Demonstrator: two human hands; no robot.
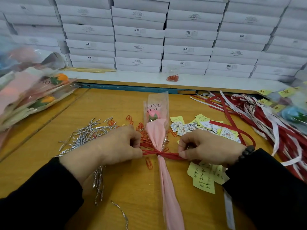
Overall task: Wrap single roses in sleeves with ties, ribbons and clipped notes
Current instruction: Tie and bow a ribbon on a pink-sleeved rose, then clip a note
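A single pink rose (pixel 153 115) lies in a clear and pink sleeve (pixel 163 176) printed "LOVE YOU", bloom pointing away from me, in the middle of the yellow table (pixel 137 188). A red ribbon (pixel 166 155) crosses the sleeve's narrow waist, drawn tight to both sides. My left hand (pixel 116 146) pinches the ribbon's left end. My right hand (pixel 207 148) pinches the right end, and that ribbon's tail loops away behind the hand. A silver tie shows at the waist just under the ribbon.
Silver twist ties (pixel 86 135) are heaped at left, orange paper clips (pixel 141 128) lie behind the hands, and yellow notes (pixel 207 176) and stickers (pixel 191 127) sit at right. Loose red and white ribbons (pixel 274 123) are piled far right. Wrapped roses (pixel 33 95) lie far left. White boxes (pixel 139 39) are stacked behind.
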